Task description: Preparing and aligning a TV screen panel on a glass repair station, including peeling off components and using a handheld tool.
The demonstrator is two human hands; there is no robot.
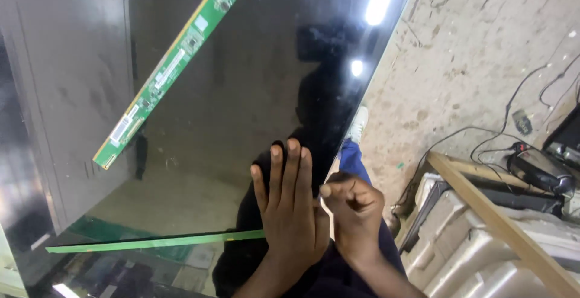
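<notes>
Panel: a big, dark, shiny glass panel [241, 111] fills the view from 9 o'clock to 1 o'clock. It looks held up off the floor, likely so its edge can be reached.
Green strips: a long green circuit strip [172, 62] runs along the panel at 11 o'clock. A thin green strip [157, 242] runs along the lower edge at 7 o'clock. Its end stops just beside the left hand.
Left hand: the left hand [290, 207] lies flat on the glass at 6 o'clock. Its fingers [293, 165] are straight and close together, pressing on the panel, I think to keep it steady.
Right hand: the right hand [356, 213] is just beside the left one, at the panel's edge. Its fingers are curled in tight, as if pinching the edge. I cannot tell for sure what they hold.
Floor: a dusty concrete floor [471, 50] shows at 2 o'clock, with black cables [513, 105] across it.
Nearby: a wooden bar [501, 222] and grey foam blocks [477, 256] sit at 4 o'clock.
</notes>
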